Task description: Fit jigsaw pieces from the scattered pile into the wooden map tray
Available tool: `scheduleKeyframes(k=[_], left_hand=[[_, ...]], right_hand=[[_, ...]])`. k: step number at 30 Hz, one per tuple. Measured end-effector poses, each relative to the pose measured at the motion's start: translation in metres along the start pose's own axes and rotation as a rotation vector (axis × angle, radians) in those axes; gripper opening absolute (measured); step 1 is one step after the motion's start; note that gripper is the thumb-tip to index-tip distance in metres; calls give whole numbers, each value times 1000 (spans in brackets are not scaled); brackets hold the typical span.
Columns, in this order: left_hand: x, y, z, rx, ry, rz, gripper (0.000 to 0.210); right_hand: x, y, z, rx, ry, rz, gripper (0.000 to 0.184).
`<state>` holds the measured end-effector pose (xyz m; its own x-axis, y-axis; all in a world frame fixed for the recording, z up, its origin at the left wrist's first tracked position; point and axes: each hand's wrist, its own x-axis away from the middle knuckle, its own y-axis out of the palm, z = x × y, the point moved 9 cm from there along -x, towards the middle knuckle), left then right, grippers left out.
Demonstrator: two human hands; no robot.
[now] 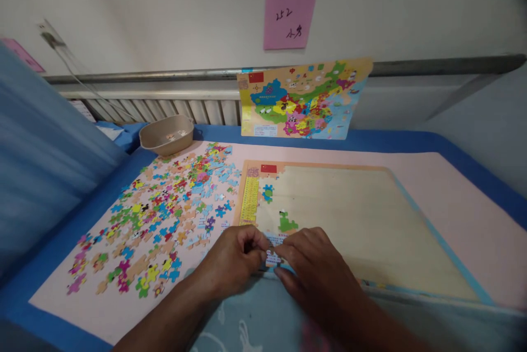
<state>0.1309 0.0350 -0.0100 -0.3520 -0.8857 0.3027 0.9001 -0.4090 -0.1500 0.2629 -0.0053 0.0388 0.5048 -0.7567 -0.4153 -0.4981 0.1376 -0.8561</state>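
Observation:
White jigsaw puzzle pieces printed with small text lie at the near left edge of the puzzle board, between my two hands. My left hand is closed, thumb and forefinger pinched at the left side of these pieces. From the right, my right hand bends its fingers onto them, forefinger touching and thumb low by the board's edge. Fingertips partly cover the pieces. Just beyond my hands, a green joined cluster rests on the board, with a blue-green cluster farther back.
Many loose puzzle pieces spread over the pink sheet at left. Behind them stands a beige basin with a few pieces inside. A colourful map picture leans against the rail. A blue curtain hangs at left.

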Motion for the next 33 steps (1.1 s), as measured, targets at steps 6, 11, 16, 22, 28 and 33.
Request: scheduleKeyframes(k=[6,11,16,22,28,33], left_hand=[[22,-41,18,-484,217,276,12],[48,-15,11,-784,368,159,22],[56,6,8,-968,483,131,19],[51,12,0,-1052,460,43,19],[52,13,-2,-1042,485,38,19],[51,12,-5,-1041,471,30,16]], right_hand=[[0,5,10,39,46,-49,10],[-1,12,12,41,54,-94,10],[-3,16,11,91,57,-119,13],[-7,19,8,108,34,-117,14],[-10,18,3,122,-7,-95,15],[-8,20,5,110,12,-114,15]])
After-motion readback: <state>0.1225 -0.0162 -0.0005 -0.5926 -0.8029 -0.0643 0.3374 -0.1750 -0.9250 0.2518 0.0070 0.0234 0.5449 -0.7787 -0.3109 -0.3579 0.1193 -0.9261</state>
